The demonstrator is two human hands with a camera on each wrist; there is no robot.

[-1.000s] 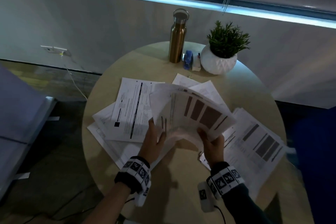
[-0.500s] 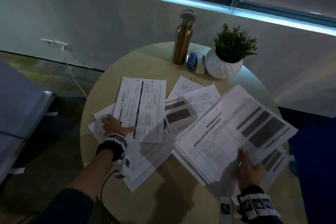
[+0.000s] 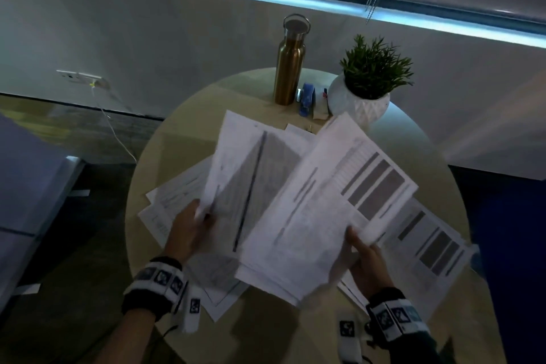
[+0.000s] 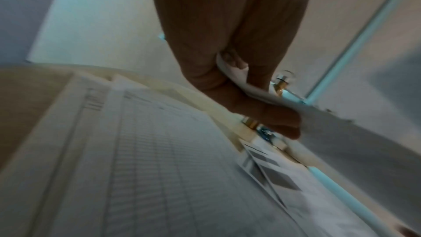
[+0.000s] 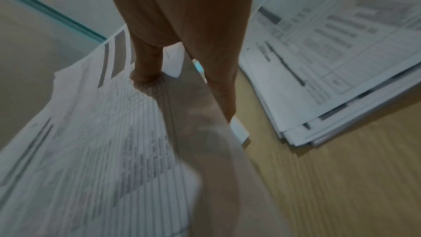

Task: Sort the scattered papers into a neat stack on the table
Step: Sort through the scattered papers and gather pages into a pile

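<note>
My right hand (image 3: pixel 359 248) grips a thick bundle of printed papers (image 3: pixel 325 204) by its near right edge, thumb on top, lifted above the round table (image 3: pixel 183 127). My left hand (image 3: pixel 195 221) pinches a single sheet with a long dark line (image 3: pixel 251 168) at its near corner and holds it up beside the bundle. In the left wrist view the fingers (image 4: pixel 257 114) curl round the sheet's edge (image 4: pixel 232 71). In the right wrist view the thumb (image 5: pixel 145 71) presses on the bundle (image 5: pixel 95 141). More loose papers (image 3: pixel 174 204) lie at the left and another pile (image 3: pixel 434 245) at the right.
At the table's far edge stand a gold metal bottle (image 3: pixel 289 65), a small blue item (image 3: pixel 307 97) and a white pot with a green plant (image 3: pixel 369 82). A grey piece of furniture (image 3: pixel 26 186) is at the left. A wall socket with a cable (image 3: pixel 79 78) is behind.
My left hand has lifted the sheet with the dark line off the table towards the bundle. My right hand has brought the bundle left and up, towards the table's centre.
</note>
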